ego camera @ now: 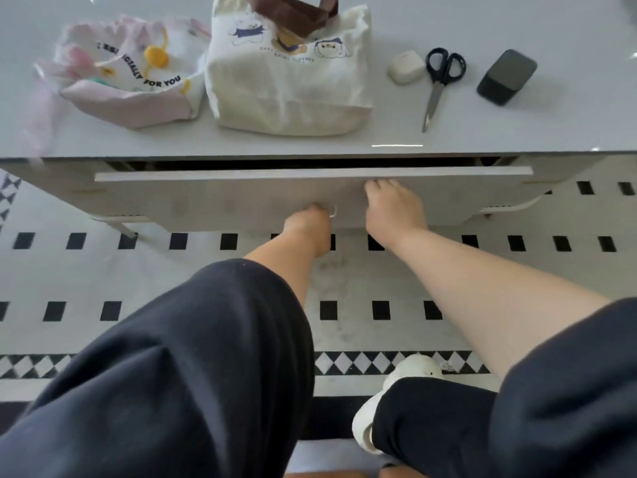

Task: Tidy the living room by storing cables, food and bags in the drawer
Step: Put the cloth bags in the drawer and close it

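Left grip: curled round the handle
Right grip: laid flat, fingers straight, on the drawer
Drawer: barely opened; bags were lying on the table
Pull: judged best kept straight and even

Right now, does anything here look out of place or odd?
The pink bag lies slumped on the tabletop, mouth gaping, its strap trailing over the edge. The drawer stands open only a crack. Nothing looks spilled.

The pink-and-white bag reads "FOR YOU"; print on the cream bag is illegible
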Available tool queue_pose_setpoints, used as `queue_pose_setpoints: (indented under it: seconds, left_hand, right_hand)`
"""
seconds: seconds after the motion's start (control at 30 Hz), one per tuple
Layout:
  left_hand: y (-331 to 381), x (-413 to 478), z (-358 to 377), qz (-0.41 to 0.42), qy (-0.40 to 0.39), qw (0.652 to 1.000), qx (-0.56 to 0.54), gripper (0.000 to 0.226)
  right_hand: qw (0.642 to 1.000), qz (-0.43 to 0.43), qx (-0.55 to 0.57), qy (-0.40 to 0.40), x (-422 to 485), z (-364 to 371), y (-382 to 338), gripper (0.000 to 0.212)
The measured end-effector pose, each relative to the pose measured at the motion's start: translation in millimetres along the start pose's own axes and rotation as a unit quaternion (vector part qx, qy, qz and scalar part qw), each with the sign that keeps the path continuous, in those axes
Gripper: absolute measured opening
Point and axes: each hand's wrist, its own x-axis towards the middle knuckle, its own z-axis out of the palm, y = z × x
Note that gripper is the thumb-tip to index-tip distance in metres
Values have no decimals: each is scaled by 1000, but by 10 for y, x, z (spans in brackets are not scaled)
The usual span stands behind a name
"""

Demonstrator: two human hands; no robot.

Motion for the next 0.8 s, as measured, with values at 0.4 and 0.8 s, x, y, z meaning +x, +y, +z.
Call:
queue_pose_setpoints:
  seconds: [0.4,0.8]
  left_hand:
    - [42,-619,-476,138,68,979,136,26]
    - [-219,-942,-468,81,63,993,59,27]
  right_hand:
    - [998,4,-4,63,-432,-160,-10,40]
    - [985,44,-54,-158,-470,-580,-225,15]
